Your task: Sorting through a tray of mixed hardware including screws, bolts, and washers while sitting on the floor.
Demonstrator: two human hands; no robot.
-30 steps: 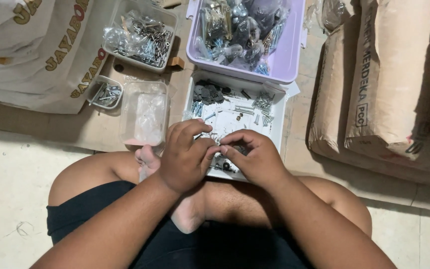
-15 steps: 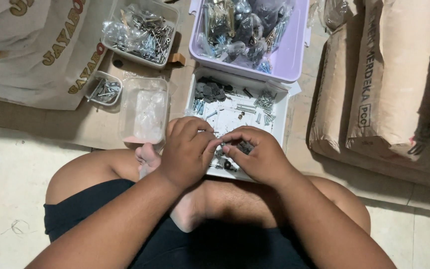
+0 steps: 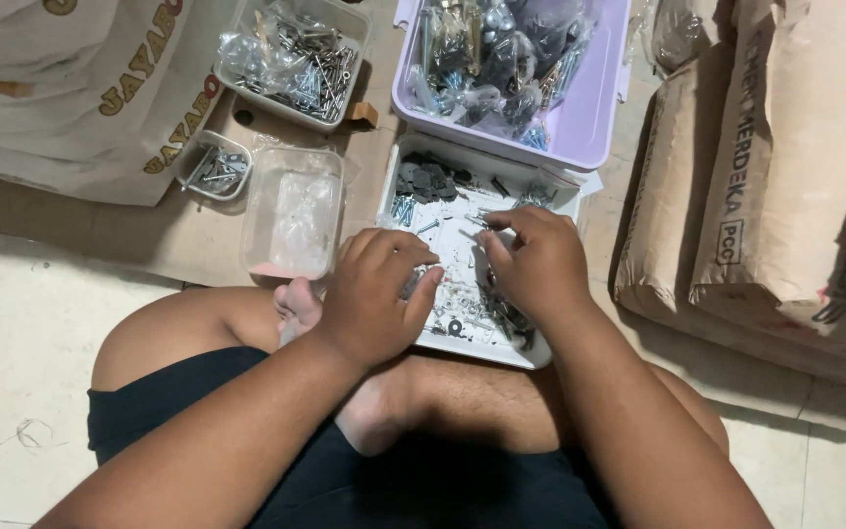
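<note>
Five containers sit on the floor in front of the seated person: one white tray (image 3: 565, 201) holding scattered screws, washers and a heap of dark small parts (image 3: 430, 180); one lilac bin (image 3: 594, 118) beyond it, filled with clear bags of metal hardware; one clear tub (image 3: 340, 20) to the left, also with bagged screws; one small clear cup (image 3: 210, 171) with a few metal pieces; and one clear box (image 3: 294, 210) holding a crumpled plastic bag. Both hands work over the white tray, close together but apart. The left hand (image 3: 376, 294) has its fingers curled narrow over the tray's near left part; what they hold cannot be told. The right hand (image 3: 533, 263) has its fingers bent down, fingertips pinching at small parts in the tray's middle. Two brown paper sacks (image 3: 785, 167) stand at the right.
</note>
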